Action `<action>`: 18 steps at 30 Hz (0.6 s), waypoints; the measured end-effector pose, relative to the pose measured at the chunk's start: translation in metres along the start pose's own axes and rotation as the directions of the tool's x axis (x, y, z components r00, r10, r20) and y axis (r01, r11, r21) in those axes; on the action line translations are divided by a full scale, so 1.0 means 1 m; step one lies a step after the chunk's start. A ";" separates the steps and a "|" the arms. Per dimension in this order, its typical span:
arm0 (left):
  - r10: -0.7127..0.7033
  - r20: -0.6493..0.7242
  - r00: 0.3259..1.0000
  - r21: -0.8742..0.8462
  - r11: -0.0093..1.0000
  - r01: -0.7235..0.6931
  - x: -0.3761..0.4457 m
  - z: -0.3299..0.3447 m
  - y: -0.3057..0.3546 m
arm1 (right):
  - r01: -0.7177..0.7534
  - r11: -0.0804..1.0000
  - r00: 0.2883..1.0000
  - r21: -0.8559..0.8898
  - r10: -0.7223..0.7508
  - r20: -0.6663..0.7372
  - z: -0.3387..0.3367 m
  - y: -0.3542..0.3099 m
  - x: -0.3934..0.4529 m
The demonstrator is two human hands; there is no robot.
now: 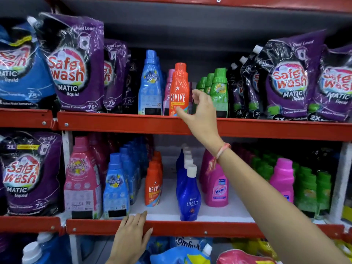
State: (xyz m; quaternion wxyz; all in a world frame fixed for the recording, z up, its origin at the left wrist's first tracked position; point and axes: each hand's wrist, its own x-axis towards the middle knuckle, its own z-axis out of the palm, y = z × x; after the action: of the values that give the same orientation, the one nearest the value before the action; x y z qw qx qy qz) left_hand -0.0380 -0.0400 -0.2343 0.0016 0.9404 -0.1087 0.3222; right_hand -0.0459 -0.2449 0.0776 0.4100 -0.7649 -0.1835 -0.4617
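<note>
Shelf (133, 123); right hand (200, 113) at orange Revive bottle (179, 86); left hand (131, 237) on lower rail (190, 228)

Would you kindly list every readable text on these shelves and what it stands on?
"REVIVE": orange bottle by the right hand.
"Safe wash MATIC liquid": purple pouch.
"UJALA": dark blue bottle.
"Vanish": pink bottle.
"Comfort": blue pack, lowest shelf.
Smaller print is too blurred.

You face red steel racking: top rail (171, 0), upper shelf rail (114, 121), lower shelf rail (190, 228), each bolted (silver bolt heads (66, 124) show near the joints). White shelf board (167, 210) on the lower tier, white upright (341, 178) at right. Dark grey back panel (190, 35) behind the upper tier. Light bright in front, dim at the back.
</note>
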 end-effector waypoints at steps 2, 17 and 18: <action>-0.009 -0.036 0.999 0.022 1.000 0.010 0.001 0.002 -0.001 | -0.110 0.993 0.990 -0.032 0.112 0.087 0.005 -0.001 0.018; -0.008 -0.111 0.994 0.011 1.000 0.009 0.001 0.012 -0.003 | -0.280 0.948 0.960 0.148 0.279 0.033 0.013 0.001 0.037; -0.009 -0.114 0.993 0.008 1.000 0.010 0.001 0.012 -0.003 | -0.289 0.935 0.956 0.204 0.294 0.009 0.010 0.000 0.035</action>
State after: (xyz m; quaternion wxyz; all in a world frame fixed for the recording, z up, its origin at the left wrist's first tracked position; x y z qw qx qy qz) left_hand -0.0292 -0.0378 -0.2432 0.0051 0.9210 -0.1026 0.3759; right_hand -0.0229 -0.2400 0.1051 0.5519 -0.7326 -0.1099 -0.3829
